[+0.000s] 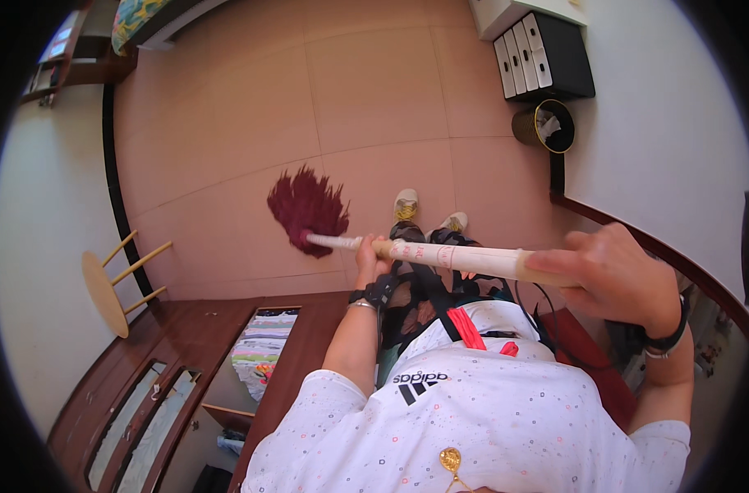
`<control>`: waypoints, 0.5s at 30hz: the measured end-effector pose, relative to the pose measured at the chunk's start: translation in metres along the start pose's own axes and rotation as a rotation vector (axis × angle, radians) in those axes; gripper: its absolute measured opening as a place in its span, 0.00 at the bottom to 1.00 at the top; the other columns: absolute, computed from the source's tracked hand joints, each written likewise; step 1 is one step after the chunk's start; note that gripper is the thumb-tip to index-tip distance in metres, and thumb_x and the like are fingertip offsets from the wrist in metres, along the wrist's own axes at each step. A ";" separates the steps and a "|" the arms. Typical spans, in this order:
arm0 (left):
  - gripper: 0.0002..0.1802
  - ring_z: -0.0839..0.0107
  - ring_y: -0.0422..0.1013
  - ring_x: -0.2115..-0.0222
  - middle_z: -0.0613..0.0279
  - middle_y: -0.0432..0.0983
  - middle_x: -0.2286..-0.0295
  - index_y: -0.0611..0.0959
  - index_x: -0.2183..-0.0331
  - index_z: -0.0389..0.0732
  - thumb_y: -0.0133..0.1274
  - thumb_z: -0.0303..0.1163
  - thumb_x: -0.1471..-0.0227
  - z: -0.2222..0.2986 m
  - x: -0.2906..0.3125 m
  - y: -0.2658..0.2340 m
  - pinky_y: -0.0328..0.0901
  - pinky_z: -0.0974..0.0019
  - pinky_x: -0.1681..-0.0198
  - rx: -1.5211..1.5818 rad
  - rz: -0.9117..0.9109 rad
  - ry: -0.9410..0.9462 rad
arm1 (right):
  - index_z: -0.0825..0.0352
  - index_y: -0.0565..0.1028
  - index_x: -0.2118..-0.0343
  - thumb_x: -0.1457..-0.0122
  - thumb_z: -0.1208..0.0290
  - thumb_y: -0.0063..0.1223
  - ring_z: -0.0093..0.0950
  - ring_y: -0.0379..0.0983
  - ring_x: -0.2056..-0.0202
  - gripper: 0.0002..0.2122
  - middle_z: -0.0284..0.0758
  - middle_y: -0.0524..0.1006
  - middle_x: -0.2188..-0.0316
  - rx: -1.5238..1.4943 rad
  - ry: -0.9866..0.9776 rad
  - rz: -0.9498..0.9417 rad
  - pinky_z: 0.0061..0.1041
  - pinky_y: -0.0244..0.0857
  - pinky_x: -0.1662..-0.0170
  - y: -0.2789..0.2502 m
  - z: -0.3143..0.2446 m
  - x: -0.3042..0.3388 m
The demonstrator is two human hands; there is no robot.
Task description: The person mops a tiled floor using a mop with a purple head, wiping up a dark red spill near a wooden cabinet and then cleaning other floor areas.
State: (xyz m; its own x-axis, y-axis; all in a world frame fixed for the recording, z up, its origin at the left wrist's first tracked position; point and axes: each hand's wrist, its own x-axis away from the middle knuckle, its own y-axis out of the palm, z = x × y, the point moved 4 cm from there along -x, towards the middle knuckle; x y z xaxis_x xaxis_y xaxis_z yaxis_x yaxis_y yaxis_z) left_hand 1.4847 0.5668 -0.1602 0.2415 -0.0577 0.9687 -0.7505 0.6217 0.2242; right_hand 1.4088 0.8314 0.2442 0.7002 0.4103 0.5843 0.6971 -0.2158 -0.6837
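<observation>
"Where was the mop [424, 252] seen?"

"Its maroon strands [309, 209] were seen left of the shoes [406, 200]; floor [374, 90] contact could not be told."

"How was it held?"

"The pole [489, 261] was clasped by the closed left hand [372, 256], near the shoes, and the closed right hand [625, 275], right of them, by which its end was hidden. The contents of the bin [526, 126], right of the shoes, were unclear."
</observation>
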 end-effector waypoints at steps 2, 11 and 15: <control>0.06 0.63 0.66 0.78 0.57 0.65 0.78 0.62 0.72 0.41 0.42 0.28 0.53 -0.005 -0.003 -0.023 0.67 0.52 0.69 0.026 -0.011 -0.011 | 0.58 0.73 0.66 0.65 0.76 0.54 0.34 0.64 0.85 0.17 0.35 0.65 0.87 0.054 -0.070 -0.061 0.30 0.55 0.82 -0.004 -0.006 -0.012; 0.12 0.72 0.65 0.80 0.61 0.68 0.78 0.70 0.65 0.33 0.39 0.23 0.55 -0.064 -0.019 -0.038 0.67 0.65 0.71 -0.179 0.030 -0.232 | 0.64 0.72 0.79 0.64 0.73 0.54 0.35 0.69 0.82 0.06 0.36 0.69 0.88 0.111 -0.034 0.151 0.30 0.61 0.81 0.016 0.012 0.043; 0.09 0.73 0.65 0.81 0.63 0.68 0.79 0.72 0.67 0.36 0.42 0.24 0.54 -0.089 -0.022 -0.029 0.67 0.66 0.76 -0.304 -0.086 -0.292 | 0.62 0.72 0.75 0.61 0.71 0.54 0.34 0.70 0.80 0.08 0.35 0.70 0.86 0.038 0.170 0.150 0.31 0.61 0.77 0.062 0.032 0.123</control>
State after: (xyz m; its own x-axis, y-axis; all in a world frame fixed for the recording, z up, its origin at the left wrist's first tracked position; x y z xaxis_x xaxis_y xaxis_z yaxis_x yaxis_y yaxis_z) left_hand 1.5564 0.6194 -0.1972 0.0780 -0.3105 0.9474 -0.5094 0.8044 0.3056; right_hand 1.5331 0.8965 0.2598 0.8135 0.2207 0.5380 0.5794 -0.2287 -0.7823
